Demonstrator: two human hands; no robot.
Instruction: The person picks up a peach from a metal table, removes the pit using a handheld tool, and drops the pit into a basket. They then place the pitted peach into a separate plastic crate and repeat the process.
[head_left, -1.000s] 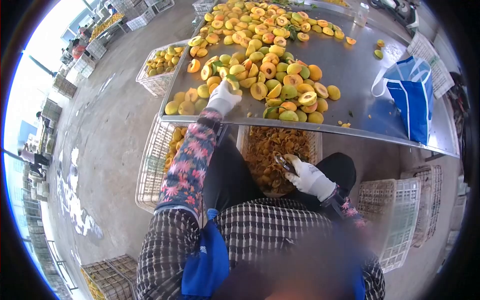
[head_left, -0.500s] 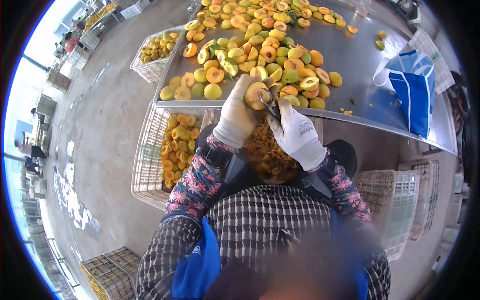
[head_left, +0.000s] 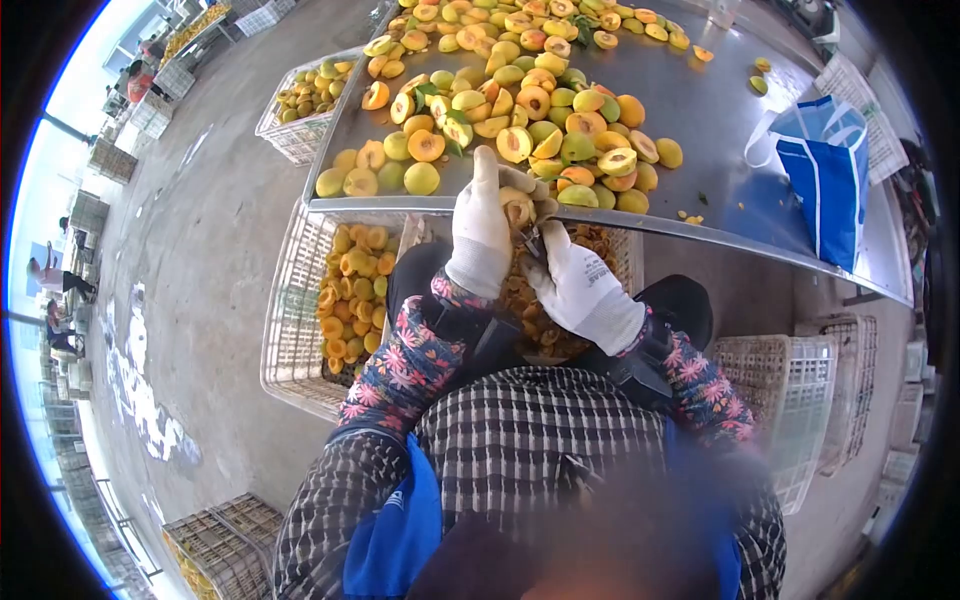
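Note:
My left hand [head_left: 482,232], in a white glove, holds a cut yellow peach [head_left: 517,207] just over the table's front edge, its fingers curled round the fruit. In my right hand [head_left: 588,288], also gloved, is a small metal pitting tool [head_left: 533,241], its tip close to the peach's underside; whether it touches is hidden. Under both hands sits a container of scooped-out peach pieces [head_left: 545,325], partly covered by my hands. Beyond the hands, a heap of halved peaches [head_left: 535,100] lies on the metal table [head_left: 700,200].
A white crate [head_left: 285,340] of peach halves stands left below the table, and another filled crate [head_left: 300,140] behind it. On the table's right is a blue bag [head_left: 825,200]. Stacked crates [head_left: 770,400] stand at right. People work far off at left.
Both hands have drawn back a little from the heap, lowering the peach toward the container. The peach has turned in my left hand, and the tool has moved below it.

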